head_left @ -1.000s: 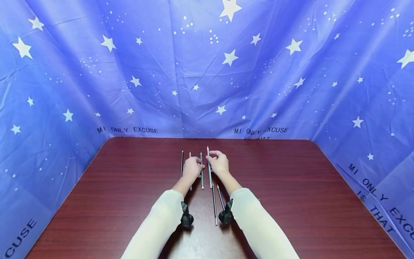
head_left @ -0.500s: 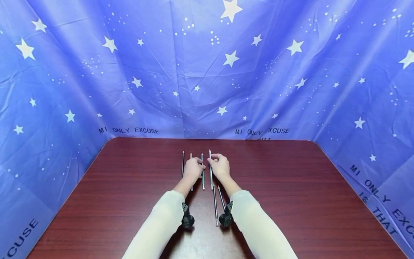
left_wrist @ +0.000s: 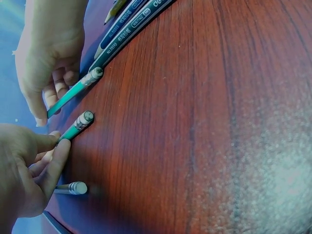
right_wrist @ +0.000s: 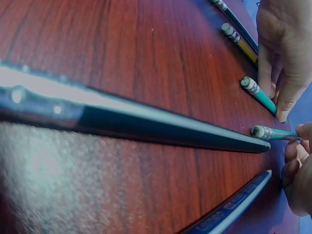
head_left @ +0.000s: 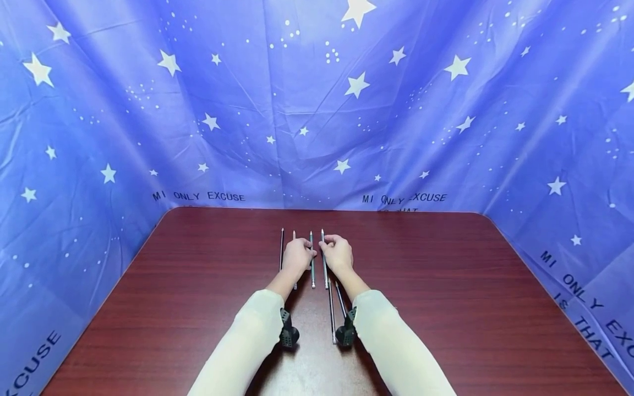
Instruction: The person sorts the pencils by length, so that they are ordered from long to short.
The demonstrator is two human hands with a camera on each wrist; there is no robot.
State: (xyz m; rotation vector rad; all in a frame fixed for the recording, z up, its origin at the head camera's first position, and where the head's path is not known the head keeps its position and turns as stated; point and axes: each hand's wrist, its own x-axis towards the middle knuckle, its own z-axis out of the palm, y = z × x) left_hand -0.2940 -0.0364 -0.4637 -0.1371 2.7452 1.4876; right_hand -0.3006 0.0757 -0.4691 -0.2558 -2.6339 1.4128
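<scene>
Several pencils lie on the dark red table, mostly pointing away from me. My left hand [head_left: 298,256] pinches a green pencil [left_wrist: 73,130] between thumb and finger near the table. Beside it on the right, my right hand [head_left: 338,254] pinches another green pencil [right_wrist: 280,134], its eraser end towards me. Left of these, a yellow pencil [right_wrist: 246,48] is partly hidden by my left hand. Farthest left lies a dark pencil [head_left: 282,247]. Nearer me, a dark green pencil [head_left: 332,316] and a blue pencil [right_wrist: 229,207] lie by my right wrist, the blue one slanted.
The wood-grain table [head_left: 198,308] runs back to a blue curtain [head_left: 277,110] with white stars, which also encloses both sides. Black wrist cameras [head_left: 289,329] sit at both sleeve cuffs, and the right one partly covers the nearer pencils.
The far tip of the pencil in my right hand has come slightly towards me, and that hand with it. My left hand keeps its place on its pencil. The head view has shifted a little.
</scene>
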